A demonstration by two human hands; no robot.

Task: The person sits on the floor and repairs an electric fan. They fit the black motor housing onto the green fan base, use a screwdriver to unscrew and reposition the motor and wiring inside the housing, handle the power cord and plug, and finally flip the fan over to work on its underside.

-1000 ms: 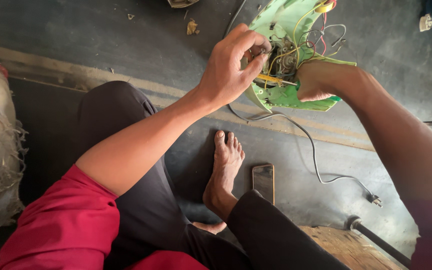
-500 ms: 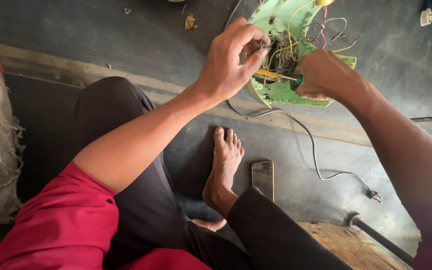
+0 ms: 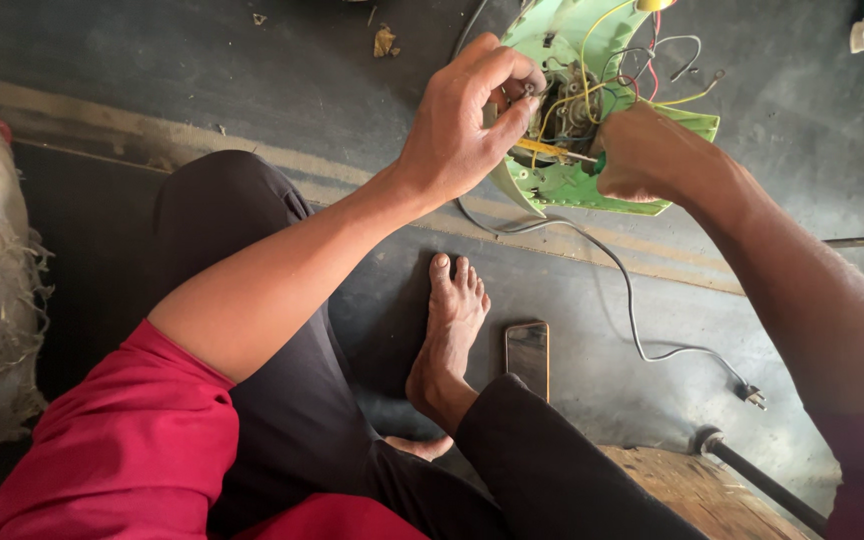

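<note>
Green housing [image 3: 572, 185] held above the dark floor [image 3: 252, 90], wires [image 3: 642, 60] spilling out. Left hand [image 3: 462, 130] — fingers pinched on a part inside it. Right hand [image 3: 652, 155] clenched around the lower edge. Phone [image 3: 527, 357] beside a bare foot [image 3: 452, 330]; plug [image 3: 752, 397] lies near.

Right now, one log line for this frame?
left hand: fingers pinch inside green housing | right hand: grips housing edge | phone: on floor by foot

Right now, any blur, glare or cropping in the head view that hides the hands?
Head view: sharp, no motion blur; soft daylight on both forearms, no harsh glare. Left hand and right hand fully visible; green housing cropped by the top edge; phone screen reflects dimly.
</note>
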